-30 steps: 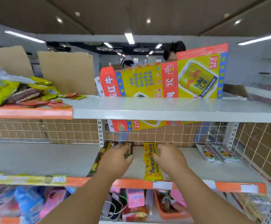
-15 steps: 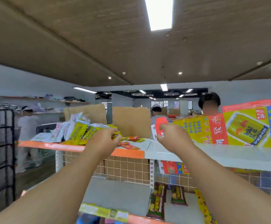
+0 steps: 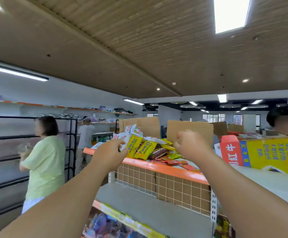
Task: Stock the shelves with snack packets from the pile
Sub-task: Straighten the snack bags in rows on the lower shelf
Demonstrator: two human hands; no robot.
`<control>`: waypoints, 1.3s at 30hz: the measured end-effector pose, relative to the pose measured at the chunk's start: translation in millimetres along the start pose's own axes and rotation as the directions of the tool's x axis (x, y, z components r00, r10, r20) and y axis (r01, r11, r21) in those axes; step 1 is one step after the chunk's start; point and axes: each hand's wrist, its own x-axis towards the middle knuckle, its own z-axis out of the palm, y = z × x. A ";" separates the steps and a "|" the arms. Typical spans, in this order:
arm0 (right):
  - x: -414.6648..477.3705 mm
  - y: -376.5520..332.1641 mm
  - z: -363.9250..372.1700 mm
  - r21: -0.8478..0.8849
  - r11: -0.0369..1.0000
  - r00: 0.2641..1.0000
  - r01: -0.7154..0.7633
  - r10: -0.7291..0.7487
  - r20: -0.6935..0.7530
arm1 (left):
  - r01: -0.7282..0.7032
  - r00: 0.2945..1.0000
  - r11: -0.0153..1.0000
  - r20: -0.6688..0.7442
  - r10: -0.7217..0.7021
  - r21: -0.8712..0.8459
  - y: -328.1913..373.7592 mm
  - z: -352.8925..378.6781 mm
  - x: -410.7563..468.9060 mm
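A pile of snack packets (image 3: 154,150), yellow, white and brown, lies on the top shelf, which has an orange front strip (image 3: 165,169). My left hand (image 3: 109,155) reaches to the pile's left side, and its fingers pinch the edge of a yellow snack packet (image 3: 134,145) that stands tilted. Right of the pile, my right hand (image 3: 191,146) hovers with curled, parted fingers and holds nothing. Small red sachets (image 3: 177,162) lie flat on the shelf below it. The grey shelf below (image 3: 139,200) shows bare surface in front of a wire grid back.
A red and yellow drink carton (image 3: 263,153) lies on the top shelf at right, with a person's head (image 3: 285,121) behind it. Cardboard sheets (image 3: 189,131) stand behind the pile. A person in a green shirt (image 3: 43,162) stands at left by a black rack (image 3: 2,152).
My view has risen from the lower shelf to the top one. Both hands left the packets laid on the lower shelf and moved up to the pile, and the left now touches a yellow packet.
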 end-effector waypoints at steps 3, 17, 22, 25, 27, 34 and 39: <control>14.5 -13.5 24.0 0.021 0.999 0.999 0.037 -0.037 0.023 | 0.035 0.999 0.999 0.008 -0.035 0.016 -18.2 5.4 9.1; 127.3 17.8 157.9 0.212 0.976 0.996 0.040 -0.056 0.071 | 0.057 0.997 0.998 0.042 -0.058 0.036 -41.3 109.6 127.1; 185.1 45.9 192.5 0.249 0.969 0.995 0.001 -0.026 0.097 | 0.002 0.997 0.996 0.083 -0.009 0.088 -37.9 158.3 182.6; 206.5 54.8 215.6 0.271 0.962 0.990 -0.027 -0.011 0.138 | 0.001 0.995 0.993 0.099 -0.013 0.122 -42.3 183.8 206.4; 219.1 55.9 231.8 0.264 0.964 0.987 -0.034 -0.008 0.158 | 0.012 0.994 0.987 0.109 -0.030 0.163 -48.2 197.1 219.6; 251.0 39.6 268.1 0.166 0.986 0.979 -0.017 -0.017 0.201 | 0.046 0.990 0.975 0.119 -0.073 0.218 -77.6 219.7 259.0; 260.7 23.6 288.2 0.086 0.996 0.978 -0.027 0.008 0.208 | -0.030 0.997 0.976 0.074 0.015 0.214 -95.3 235.3 264.1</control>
